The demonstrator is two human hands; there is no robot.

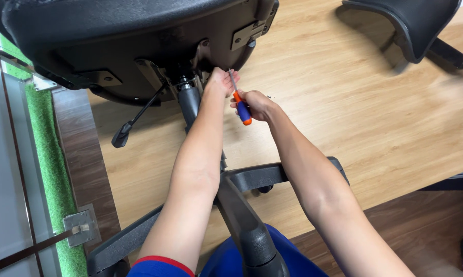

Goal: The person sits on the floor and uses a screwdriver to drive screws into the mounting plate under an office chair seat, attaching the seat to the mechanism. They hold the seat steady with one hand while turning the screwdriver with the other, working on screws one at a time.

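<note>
A black office chair lies tipped on its side on the wooden floor, its seat underside facing me. My right hand grips a screwdriver with an orange and blue handle; its metal shaft points up toward the mechanism under the seat. My left hand reaches to the same spot and touches the metal mechanism beside the shaft's tip. The gas cylinder runs from the seat down to the star base, which lies between my forearms.
A height lever sticks out from under the seat to the left. Another black chair part lies at the top right. A strip of green artificial turf and a glass door frame with a metal floor bracket run along the left.
</note>
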